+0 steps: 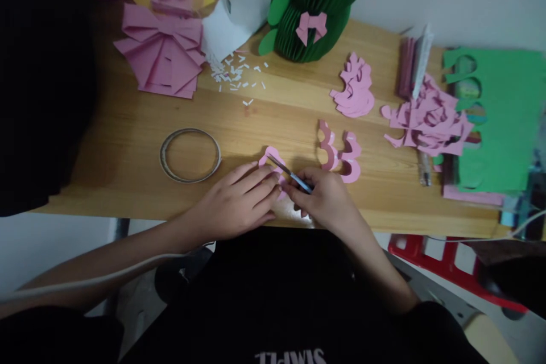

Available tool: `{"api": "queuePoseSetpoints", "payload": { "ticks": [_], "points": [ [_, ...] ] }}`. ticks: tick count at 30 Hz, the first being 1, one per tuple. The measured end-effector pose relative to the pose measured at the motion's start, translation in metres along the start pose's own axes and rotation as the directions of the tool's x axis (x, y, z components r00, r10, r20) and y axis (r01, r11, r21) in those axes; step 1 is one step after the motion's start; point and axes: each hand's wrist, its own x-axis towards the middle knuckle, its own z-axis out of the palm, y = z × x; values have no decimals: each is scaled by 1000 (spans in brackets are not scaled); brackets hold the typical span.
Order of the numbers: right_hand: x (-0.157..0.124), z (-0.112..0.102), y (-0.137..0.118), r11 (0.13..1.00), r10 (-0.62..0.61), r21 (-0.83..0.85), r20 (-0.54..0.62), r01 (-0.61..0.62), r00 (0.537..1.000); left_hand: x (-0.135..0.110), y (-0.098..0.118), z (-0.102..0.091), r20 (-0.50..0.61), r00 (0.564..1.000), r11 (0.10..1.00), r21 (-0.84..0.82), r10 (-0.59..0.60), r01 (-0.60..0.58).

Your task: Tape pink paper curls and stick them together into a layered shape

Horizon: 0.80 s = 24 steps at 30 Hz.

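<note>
My left hand point(241, 200) lies with its fingers stretched out over a small pink paper cutout point(273, 153), at the table's front edge. My right hand point(326, 196) is closed around a slim tool with a blue handle and a narrow dark metal end point(301, 182). The tool's tip rests over the pink cutout, just beyond my left fingertips. Whether it is a knife or tweezers, I cannot tell. Part of the cutout is hidden under my left fingers. Right beside my right hand stands a curled pink paper piece point(350, 169) with scalloped edges.
A tape roll point(190, 177) lies left of my hands. Small white paper strips point(232, 74) are scattered behind. Folded pink paper point(166, 57) and a green honeycomb paper shape point(311, 40) stand at the back. Pink scraps point(435, 114) and green sheets point(507, 119) lie right.
</note>
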Motion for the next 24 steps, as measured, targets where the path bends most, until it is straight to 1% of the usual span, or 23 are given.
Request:
{"api": "queuePoseSetpoints", "payload": {
  "ticks": [5,7,9,11,13,14,15,16,18,20,22,24],
  "points": [
    [1,-1,2,991,17,130,33,-21,999,4,5,-2,5,999,999,-29,-40,40],
    [0,-1,4,979,8,205,46,-17,999,4,8,-5,-44,997,998,-32,-64,63],
    [-2,-1,7,959,-21,283,37,10,999,1,9,-9,-131,985,993,-32,-116,112],
    [-6,-1,11,941,-65,331,-7,64,998,-8,5,-14,-237,947,975,-11,-217,220],
    [-11,0,17,930,-101,349,-62,116,993,-21,-1,-19,-334,877,923,51,-344,382],
    [-13,0,21,924,-113,356,-85,136,990,-29,-4,-21,-363,841,885,83,-402,459],
    [-15,0,25,919,-122,363,-111,155,986,-36,-6,-22,-372,806,844,97,-460,527],
    [-16,0,28,914,-132,368,-135,173,982,-43,-8,-23,-344,790,815,104,-508,570],
    [-18,0,33,907,-146,372,-161,197,976,-54,-8,-25,-299,787,800,110,-540,590],
    [-19,-1,34,900,-161,378,-172,217,972,-57,-4,-27,-274,792,804,92,-546,587],
    [-22,-1,29,885,-177,402,-173,233,969,-52,4,-32,-266,793,816,37,-548,577],
    [-26,0,21,848,-202,468,-147,248,968,-40,15,-40,-251,796,831,-78,-550,550]
  ]
}}
